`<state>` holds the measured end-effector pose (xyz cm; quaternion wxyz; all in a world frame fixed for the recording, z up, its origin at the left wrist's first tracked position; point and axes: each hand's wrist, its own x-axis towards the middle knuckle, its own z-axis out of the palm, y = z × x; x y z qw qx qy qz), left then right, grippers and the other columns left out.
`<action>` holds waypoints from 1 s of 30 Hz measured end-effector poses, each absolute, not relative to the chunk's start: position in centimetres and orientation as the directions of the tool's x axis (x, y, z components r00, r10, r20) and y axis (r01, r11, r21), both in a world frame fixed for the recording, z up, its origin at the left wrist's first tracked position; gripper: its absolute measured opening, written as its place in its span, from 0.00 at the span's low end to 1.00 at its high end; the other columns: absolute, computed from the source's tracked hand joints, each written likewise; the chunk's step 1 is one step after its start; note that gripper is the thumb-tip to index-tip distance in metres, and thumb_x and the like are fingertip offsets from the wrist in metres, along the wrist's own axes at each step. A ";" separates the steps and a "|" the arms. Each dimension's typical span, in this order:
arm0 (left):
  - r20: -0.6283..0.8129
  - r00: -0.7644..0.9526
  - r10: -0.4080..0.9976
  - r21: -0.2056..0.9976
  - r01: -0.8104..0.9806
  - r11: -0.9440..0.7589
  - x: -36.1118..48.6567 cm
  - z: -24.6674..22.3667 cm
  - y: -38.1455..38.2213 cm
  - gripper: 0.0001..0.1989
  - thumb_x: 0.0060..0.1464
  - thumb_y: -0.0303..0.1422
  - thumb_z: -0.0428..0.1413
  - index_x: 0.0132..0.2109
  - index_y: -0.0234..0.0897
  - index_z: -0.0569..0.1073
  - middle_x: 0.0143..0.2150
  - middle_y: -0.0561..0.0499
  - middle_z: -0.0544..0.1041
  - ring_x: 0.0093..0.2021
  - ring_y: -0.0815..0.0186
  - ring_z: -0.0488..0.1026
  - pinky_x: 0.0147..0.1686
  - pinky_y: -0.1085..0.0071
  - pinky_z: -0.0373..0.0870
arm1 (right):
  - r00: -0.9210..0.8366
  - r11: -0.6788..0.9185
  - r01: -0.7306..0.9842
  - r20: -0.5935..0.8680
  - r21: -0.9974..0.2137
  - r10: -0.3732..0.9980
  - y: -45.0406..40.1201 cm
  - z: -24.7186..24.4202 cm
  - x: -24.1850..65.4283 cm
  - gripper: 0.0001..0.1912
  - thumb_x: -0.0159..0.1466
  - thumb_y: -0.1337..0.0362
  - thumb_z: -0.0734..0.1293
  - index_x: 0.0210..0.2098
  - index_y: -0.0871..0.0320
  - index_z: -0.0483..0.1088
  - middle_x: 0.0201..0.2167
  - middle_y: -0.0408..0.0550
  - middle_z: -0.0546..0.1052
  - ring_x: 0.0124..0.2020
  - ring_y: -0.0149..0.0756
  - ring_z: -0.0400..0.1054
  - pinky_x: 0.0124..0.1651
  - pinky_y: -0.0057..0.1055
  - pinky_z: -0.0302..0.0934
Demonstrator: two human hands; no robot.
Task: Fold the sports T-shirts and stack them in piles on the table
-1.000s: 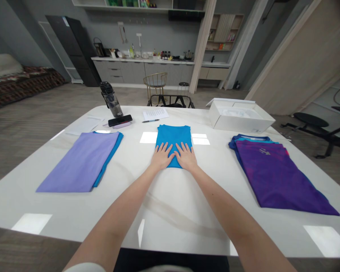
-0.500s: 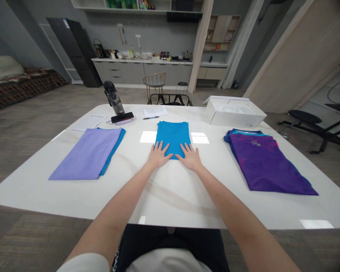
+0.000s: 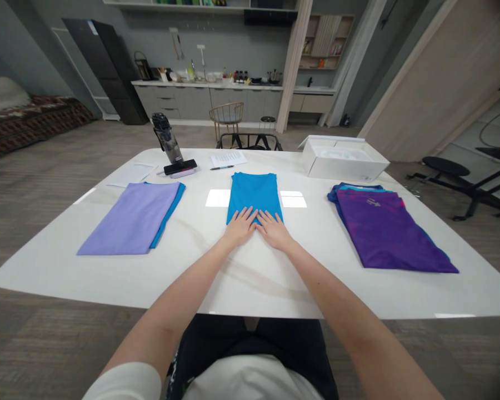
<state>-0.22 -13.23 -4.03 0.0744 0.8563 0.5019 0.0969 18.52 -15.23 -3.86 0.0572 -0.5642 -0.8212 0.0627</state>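
A folded blue cloth [image 3: 254,190] lies flat on the white table [image 3: 183,283], straight in front of me. My left hand [image 3: 240,225] rests flat on its near edge, fingers spread. Beside it, my right hand [image 3: 274,228] lies on the same edge, also with fingers apart, and the fingertips of the two hands almost meet. A folded lavender garment [image 3: 127,219] lies over a blue one on the left side. On the right, a purple garment [image 3: 394,233] tops a small stack with blue layers under it.
Along the back of the table stand a dark bottle [image 3: 169,141], a black case [image 3: 180,166], papers [image 3: 229,158] with a pen [image 3: 222,167], and an open white box [image 3: 344,161]. A chair [image 3: 250,141] is at the far edge.
Both hands have moved inward along the cloth's near edge and are closer together. The camera view has shifted slightly.
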 end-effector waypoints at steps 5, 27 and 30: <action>0.000 0.475 0.880 0.205 0.861 -0.465 -1.4 -4.2 -13.4 0.32 0.72 0.47 0.40 0.77 0.44 0.54 0.79 0.49 0.49 0.78 0.51 0.46 0.75 0.47 0.44 | -0.316 0.308 0.939 -0.028 -0.153 0.948 -15.3 -4.1 19.4 0.35 0.77 0.47 0.46 0.77 0.56 0.49 0.78 0.50 0.48 0.78 0.49 0.40 0.76 0.54 0.38; 0.075 0.435 0.897 0.124 0.889 -0.441 -7.5 -2.3 -13.9 0.15 0.63 0.23 0.48 0.50 0.39 0.76 0.50 0.42 0.78 0.51 0.53 0.76 0.53 0.58 0.69 | -0.204 0.211 0.955 0.054 -0.207 0.977 -17.0 -2.3 25.8 0.15 0.76 0.64 0.56 0.50 0.56 0.74 0.46 0.53 0.78 0.47 0.44 0.72 0.49 0.36 0.62; 0.008 0.456 0.890 0.165 0.877 -0.450 -7.8 -1.7 -15.1 0.15 0.62 0.23 0.49 0.50 0.39 0.76 0.49 0.44 0.79 0.49 0.56 0.77 0.52 0.61 0.70 | -0.247 0.224 0.930 -0.046 -0.293 0.968 -18.3 -1.6 26.5 0.13 0.75 0.65 0.57 0.47 0.55 0.72 0.45 0.51 0.79 0.45 0.41 0.73 0.47 0.33 0.61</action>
